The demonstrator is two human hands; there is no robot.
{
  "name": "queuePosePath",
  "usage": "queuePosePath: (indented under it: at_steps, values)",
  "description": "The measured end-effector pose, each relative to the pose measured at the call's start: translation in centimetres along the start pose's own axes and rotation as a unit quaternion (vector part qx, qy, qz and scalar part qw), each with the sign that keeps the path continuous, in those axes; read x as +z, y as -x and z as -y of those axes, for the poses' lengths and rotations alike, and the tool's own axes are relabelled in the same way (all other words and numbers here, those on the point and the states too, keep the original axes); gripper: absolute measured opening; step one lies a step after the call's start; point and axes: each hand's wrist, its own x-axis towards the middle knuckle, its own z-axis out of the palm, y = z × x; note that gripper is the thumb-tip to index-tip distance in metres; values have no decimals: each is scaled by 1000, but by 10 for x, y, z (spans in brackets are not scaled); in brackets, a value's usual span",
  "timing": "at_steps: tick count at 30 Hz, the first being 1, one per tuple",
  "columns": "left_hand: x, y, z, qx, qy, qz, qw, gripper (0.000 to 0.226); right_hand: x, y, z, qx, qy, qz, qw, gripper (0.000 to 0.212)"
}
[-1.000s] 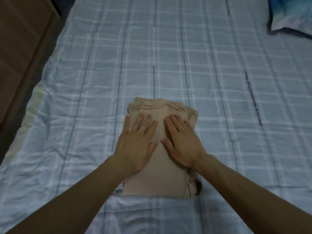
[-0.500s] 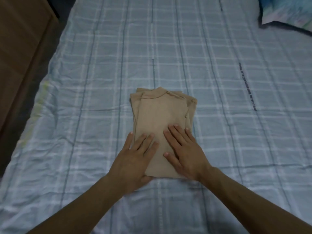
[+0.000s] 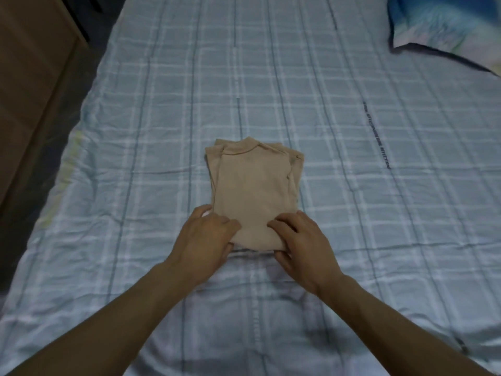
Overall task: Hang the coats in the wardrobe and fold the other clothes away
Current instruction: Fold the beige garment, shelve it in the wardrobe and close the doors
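Bed (image 3: 352, 240) fills most of the view. It's covered w/ a pale blue plaid sheet, wrinkled along its L edge and nr the near edge. Far-R corner of the bed has a pillow (image 3: 447, 25) w/ a blue-green print, only partly in frame. A brown wooden unit (image 3: 32, 90) stands off the bed's L edge, w/ a dark gap btwn it and the bed; can't tell what kind of furniture it is.

Beige garment (image 3: 254, 185) lies folded into a compact rectangle, approx mid-bed btwn the L and R edges and closer to the near edge than the far one. Several layers are stacked, w/ edges stepped at the far-L corner of the bundle and along its R side. There's a seam or neckline curve at the far end. It lies flat on the sheet.

Both forearms come in bare from the near edge. L hand (image 3: 206, 240) is at the bundle's near-L corner, fingers bent over the top of the fabric and thumb at the near edge, so it's grasping the garment. R hand (image 3: 303, 240) is at the near-R corner, fingers curled on top and thumb tucked below the near edge, also grasping the garment. The hands are apart, w/ a strip of beige fabric showing btwn them.

A thin line of dark printed lettering (image 3: 376, 134) runs on the sheet R of the garment, well apart from it; too small to read.
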Motion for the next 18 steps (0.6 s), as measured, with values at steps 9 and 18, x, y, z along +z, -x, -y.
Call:
queuePosePath:
  at_steps: [9, 18]
  values:
    - [-66, -7, -23, -38, 54, 52, 996, 15, -64, -1, 15, 26, -107, 54, 992, 25]
    - [-68, -68, 3, -134, 87, -24, 987, 24, -81, -70, -11, 62, -58, -20, 996, 26]
